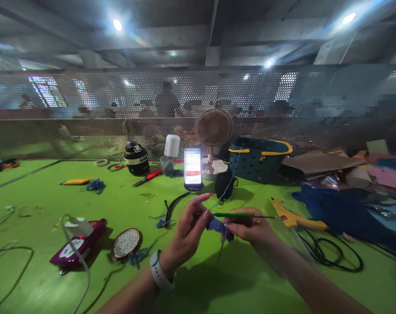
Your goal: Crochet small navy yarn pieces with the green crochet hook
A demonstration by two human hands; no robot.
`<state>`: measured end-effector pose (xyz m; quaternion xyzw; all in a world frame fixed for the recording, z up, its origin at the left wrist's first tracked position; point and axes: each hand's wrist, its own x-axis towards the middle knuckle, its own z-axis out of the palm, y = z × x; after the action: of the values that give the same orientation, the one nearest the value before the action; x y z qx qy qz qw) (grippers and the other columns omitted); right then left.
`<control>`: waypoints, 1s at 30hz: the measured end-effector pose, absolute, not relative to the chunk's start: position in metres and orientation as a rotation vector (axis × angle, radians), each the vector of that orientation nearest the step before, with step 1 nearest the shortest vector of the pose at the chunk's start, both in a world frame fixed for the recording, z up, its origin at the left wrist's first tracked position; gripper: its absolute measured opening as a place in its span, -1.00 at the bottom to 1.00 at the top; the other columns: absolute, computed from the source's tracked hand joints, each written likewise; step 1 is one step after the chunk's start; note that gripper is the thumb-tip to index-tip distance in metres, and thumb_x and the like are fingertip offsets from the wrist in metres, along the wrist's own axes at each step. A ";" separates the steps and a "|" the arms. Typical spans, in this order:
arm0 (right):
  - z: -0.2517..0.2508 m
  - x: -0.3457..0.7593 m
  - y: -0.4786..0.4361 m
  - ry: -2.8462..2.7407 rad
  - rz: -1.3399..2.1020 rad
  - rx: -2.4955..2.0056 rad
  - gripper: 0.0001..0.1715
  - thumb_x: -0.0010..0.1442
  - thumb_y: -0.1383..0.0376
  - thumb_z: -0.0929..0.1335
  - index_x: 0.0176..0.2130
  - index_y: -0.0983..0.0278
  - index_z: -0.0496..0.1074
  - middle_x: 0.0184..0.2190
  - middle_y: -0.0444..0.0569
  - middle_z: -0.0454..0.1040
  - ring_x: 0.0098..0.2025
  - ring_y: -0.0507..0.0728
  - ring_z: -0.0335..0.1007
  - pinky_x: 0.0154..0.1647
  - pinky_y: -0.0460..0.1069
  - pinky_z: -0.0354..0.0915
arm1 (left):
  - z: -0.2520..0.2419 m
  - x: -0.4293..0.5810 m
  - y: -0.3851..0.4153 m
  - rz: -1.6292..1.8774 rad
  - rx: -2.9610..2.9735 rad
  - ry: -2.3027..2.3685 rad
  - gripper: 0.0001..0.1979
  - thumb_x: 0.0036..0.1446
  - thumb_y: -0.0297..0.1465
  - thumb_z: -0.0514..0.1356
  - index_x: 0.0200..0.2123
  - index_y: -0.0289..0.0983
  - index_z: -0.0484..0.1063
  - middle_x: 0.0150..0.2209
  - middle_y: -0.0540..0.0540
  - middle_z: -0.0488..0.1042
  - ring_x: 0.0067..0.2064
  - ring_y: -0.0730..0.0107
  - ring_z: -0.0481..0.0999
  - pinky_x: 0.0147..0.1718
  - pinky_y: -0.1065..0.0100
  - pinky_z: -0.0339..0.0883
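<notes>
My left hand (187, 231) pinches a small blue crocheted piece (216, 225), with blue yarn (202, 205) looped over its fingers. My right hand (248, 227) is closed around a green-handled crochet hook (240, 215) whose tip sits at the crocheted piece. The yarn runs back to a dark ball of yarn (224, 184) on the green table (125, 205). A white watch (161, 274) is on my left wrist.
A lit phone (193, 168) stands upright ahead, beside a small fan (214, 135) and a blue basket (258, 158). A yellow glue gun (294, 218) with black cable lies right. A purple device (80, 243) and round brush (126, 242) lie left. Fabric piles up at far right.
</notes>
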<state>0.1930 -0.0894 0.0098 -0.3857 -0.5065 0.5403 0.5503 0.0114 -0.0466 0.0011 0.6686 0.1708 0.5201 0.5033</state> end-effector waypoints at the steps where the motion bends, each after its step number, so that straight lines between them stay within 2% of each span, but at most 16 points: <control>1: 0.011 0.193 -0.090 -1.205 1.282 -0.927 -0.82 -0.08 0.22 0.56 -0.44 0.24 0.60 -0.54 -0.07 0.61 -0.50 0.09 0.54 -0.46 -0.02 0.45 | 0.001 0.011 -0.046 1.262 1.613 0.418 -0.65 0.31 -0.33 0.11 0.15 -0.13 0.30 -0.38 0.03 0.25 -0.38 0.48 0.26 -0.40 0.47 0.26; 6: 0.015 0.194 -0.092 -1.203 1.307 -1.007 -0.88 -0.02 0.26 0.53 -0.41 0.24 0.59 -0.51 -0.07 0.62 -0.45 0.09 0.56 -0.37 0.00 0.47 | 0.002 0.012 -0.046 1.288 1.605 0.440 -0.66 0.31 -0.31 0.11 0.14 -0.15 0.32 -0.38 0.02 0.24 -0.38 0.47 0.25 -0.42 0.46 0.24; 12: 0.003 0.195 -0.084 -1.208 1.299 -0.890 -0.82 -0.08 0.22 0.55 -0.42 0.25 0.61 -0.55 -0.07 0.60 -0.53 0.09 0.52 -0.47 0.00 0.46 | 0.002 0.012 -0.048 1.282 1.606 0.428 -0.66 0.30 -0.30 0.12 0.13 -0.16 0.31 -0.37 0.02 0.28 -0.37 0.47 0.29 -0.39 0.46 0.30; 15: 0.000 0.196 -0.083 -1.224 1.299 -0.831 -0.80 -0.04 0.19 0.54 -0.37 0.25 0.63 -0.54 -0.06 0.60 -0.51 0.09 0.52 -0.46 -0.01 0.46 | 0.002 0.013 -0.049 1.271 1.623 0.431 -0.66 0.31 -0.32 0.11 0.14 -0.14 0.30 -0.36 0.02 0.29 -0.36 0.48 0.32 -0.38 0.47 0.32; 20: -0.001 0.196 -0.084 -1.263 1.319 -0.847 -0.89 0.02 0.23 0.52 -0.40 0.23 0.62 -0.53 -0.09 0.60 -0.49 0.06 0.52 -0.43 -0.05 0.44 | 0.002 0.013 -0.049 1.252 1.631 0.415 -0.65 0.31 -0.34 0.11 0.15 -0.14 0.28 -0.35 0.02 0.30 -0.35 0.46 0.35 -0.36 0.45 0.36; 25: -0.001 0.193 -0.085 -1.208 1.322 -0.847 -0.82 -0.06 0.20 0.56 -0.40 0.21 0.62 -0.53 -0.08 0.61 -0.50 0.09 0.53 -0.46 -0.03 0.45 | 0.002 0.012 -0.050 1.264 1.635 0.401 -0.65 0.31 -0.35 0.10 0.15 -0.14 0.29 -0.36 0.02 0.29 -0.36 0.47 0.33 -0.37 0.47 0.35; 30: 0.001 0.193 -0.087 -1.262 1.328 -0.837 -0.88 0.02 0.21 0.52 -0.39 0.22 0.62 -0.52 -0.07 0.61 -0.48 0.07 0.53 -0.43 -0.05 0.46 | 0.001 0.013 -0.051 1.263 1.664 0.406 -0.65 0.32 -0.35 0.10 0.16 -0.14 0.29 -0.35 0.01 0.29 -0.36 0.50 0.32 -0.37 0.49 0.34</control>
<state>0.1928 -0.0868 0.0012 -0.3514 -0.5297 0.5574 0.5341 0.0129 -0.0506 0.0013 0.6836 0.1667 0.5189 0.4854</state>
